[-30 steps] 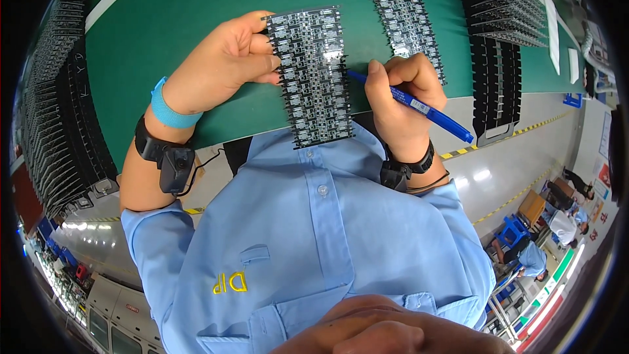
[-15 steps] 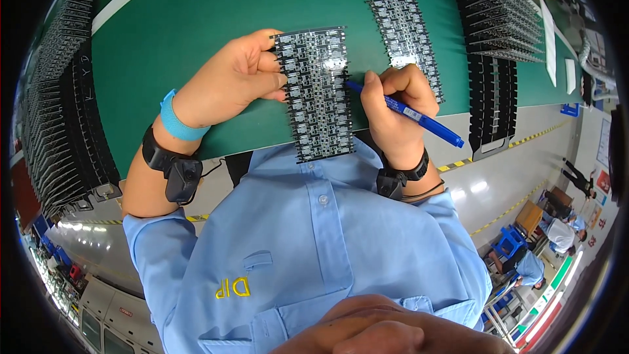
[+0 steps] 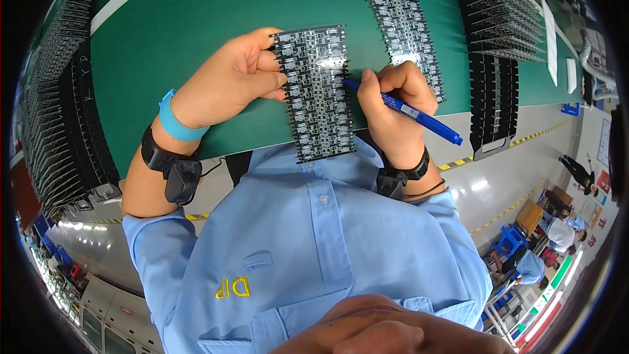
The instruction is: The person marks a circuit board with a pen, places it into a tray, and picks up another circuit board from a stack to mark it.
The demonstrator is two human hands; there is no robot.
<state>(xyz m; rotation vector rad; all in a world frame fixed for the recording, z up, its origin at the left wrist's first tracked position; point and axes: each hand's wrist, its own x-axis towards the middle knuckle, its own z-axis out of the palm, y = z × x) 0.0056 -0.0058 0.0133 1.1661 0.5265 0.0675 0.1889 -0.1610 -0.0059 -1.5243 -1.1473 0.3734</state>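
My left hand (image 3: 246, 75) is closed on the left edge of a black circuit board panel (image 3: 318, 101), thumb on top. The panel is crowded with small pale components and tilts up toward me over the table's near edge. In my right hand (image 3: 400, 108) is a blue marker pen (image 3: 429, 124), gripped like a writing tool. Its tip end points at the panel's right edge; whether it touches cannot be told. A second circuit board panel (image 3: 406, 29) lies flat on the table beyond my right hand, its lower part partly behind the fingers.
A green table mat (image 3: 216, 6) lies under the work. Black slotted racks full of upright boards stand at the left (image 3: 65, 111) and the right (image 3: 501, 13). Thin white strips (image 3: 549, 42) rest at the far right. Several people (image 3: 563, 229) are in the background.
Both hands keep almost the same place. The marker and right hand have shifted very slightly up and left along the panel's edge.
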